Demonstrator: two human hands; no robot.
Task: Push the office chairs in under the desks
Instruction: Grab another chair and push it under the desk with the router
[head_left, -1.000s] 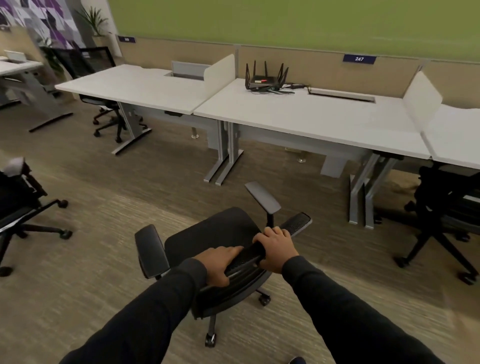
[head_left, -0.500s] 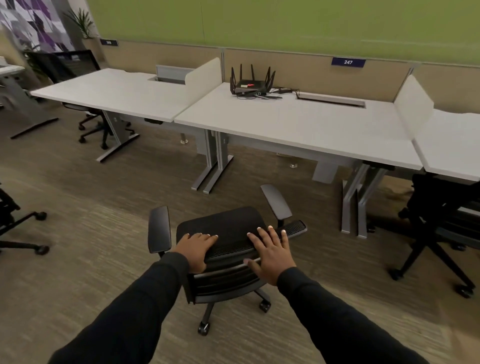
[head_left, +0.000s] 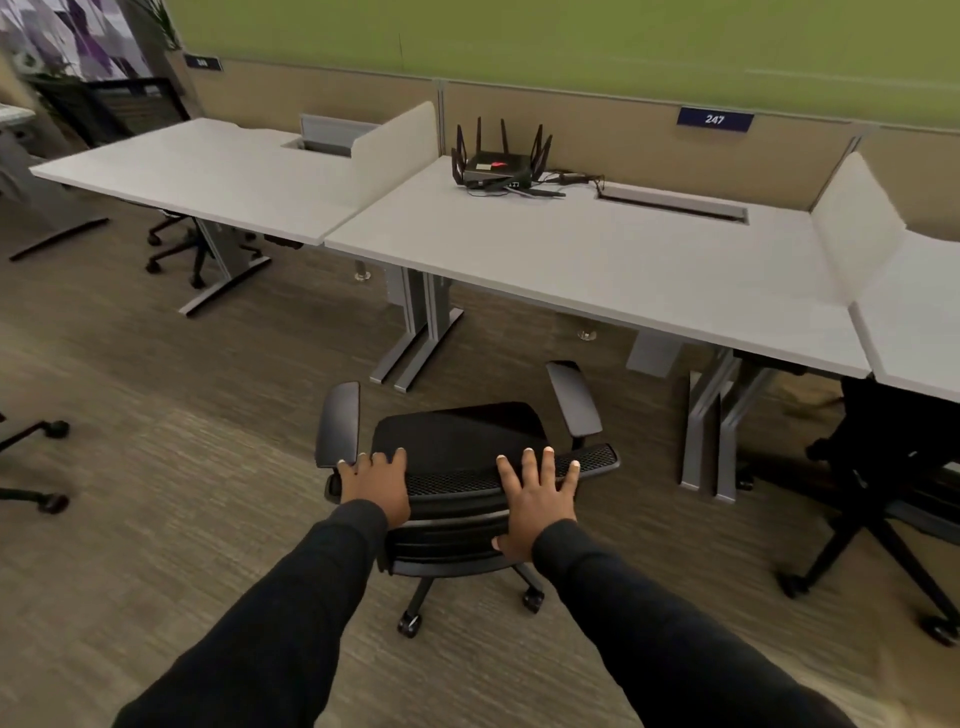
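Note:
A black mesh-backed office chair (head_left: 457, 441) stands on the carpet just short of the middle white desk (head_left: 597, 265), its seat facing the desk and both armrests raised. My left hand (head_left: 375, 483) lies flat on the left end of the backrest's top edge, fingers spread. My right hand (head_left: 535, 499) presses flat on the right part of the backrest, fingers apart, thumb down its rear face. Neither hand wraps around the backrest.
A black router (head_left: 498, 163) with antennas sits at the back of the middle desk. The desk's grey legs (head_left: 421, 332) flank the gap ahead. Another black chair (head_left: 883, 483) stands at the right desk, one (head_left: 192, 249) under the left desk (head_left: 208, 176), and a chair base (head_left: 36, 462) at far left.
My hands went from gripping the backrest's top edge to lying flat on it with fingers spread. The chair has swung square to the desk and rolled closer to it.

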